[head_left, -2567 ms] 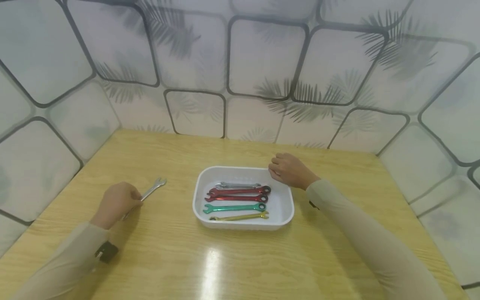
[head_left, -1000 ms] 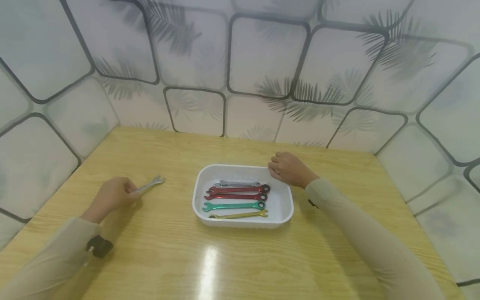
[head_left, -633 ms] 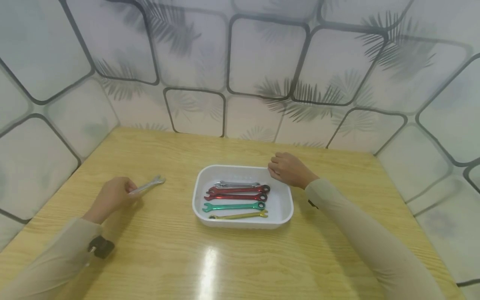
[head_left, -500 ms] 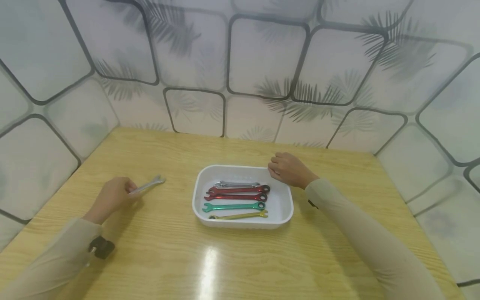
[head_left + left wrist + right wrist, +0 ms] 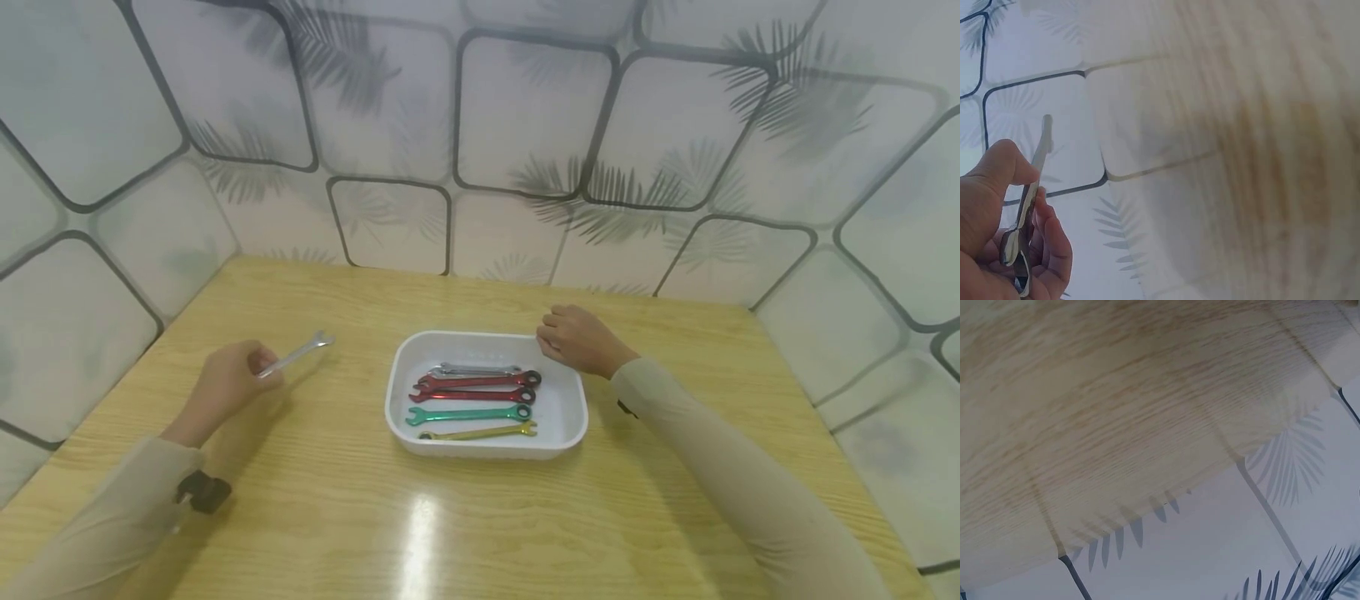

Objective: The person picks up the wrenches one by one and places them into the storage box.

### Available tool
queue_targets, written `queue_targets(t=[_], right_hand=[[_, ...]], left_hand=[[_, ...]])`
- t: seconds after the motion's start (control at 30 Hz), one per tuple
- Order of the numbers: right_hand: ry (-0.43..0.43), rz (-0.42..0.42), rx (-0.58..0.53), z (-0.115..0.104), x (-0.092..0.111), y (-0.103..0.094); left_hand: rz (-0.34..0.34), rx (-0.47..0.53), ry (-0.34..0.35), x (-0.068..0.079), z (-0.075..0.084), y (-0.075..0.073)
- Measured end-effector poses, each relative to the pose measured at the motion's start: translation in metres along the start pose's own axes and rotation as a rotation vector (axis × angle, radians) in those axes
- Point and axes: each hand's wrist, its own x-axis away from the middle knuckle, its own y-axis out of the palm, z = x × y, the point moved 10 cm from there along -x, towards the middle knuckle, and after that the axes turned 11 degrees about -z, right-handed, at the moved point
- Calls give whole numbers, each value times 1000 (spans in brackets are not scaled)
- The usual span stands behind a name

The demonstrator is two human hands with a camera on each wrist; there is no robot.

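Observation:
My left hand (image 5: 228,379) pinches a silver wrench (image 5: 298,352) over the left part of the table, its open-jawed end pointing away and to the right. In the left wrist view, the thumb and curled fingers close around the wrench (image 5: 1041,153), whose near end lies by the palm. At the back right corner of a white plastic tray (image 5: 487,451), my right hand (image 5: 581,342) grips the rim with curled fingers. Inside the tray lie silver wrenches (image 5: 480,369), two red wrenches (image 5: 480,382), a green wrench (image 5: 468,414) and a yellow wrench (image 5: 480,433), roughly side by side.
The wood-grain table (image 5: 360,517) meets a patterned wall (image 5: 390,225) at the back, with walls at both sides too. Only table and wall show in the right wrist view; the right hand is outside it.
Over the last half second, my left hand has risen slightly with the silver wrench, away from the table. The right hand, the tray and the wrenches in it have stayed put.

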Motion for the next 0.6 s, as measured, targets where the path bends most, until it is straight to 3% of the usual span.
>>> queue_targets(t=[0.3,0.6], right_hand=[[-5,3,-2,-1,0,0],[-2,-6,-1,-1,0,-1]], left_hand=[[38,-10,82,-4,30,-15],[61,1,202,-10,75,-20]])
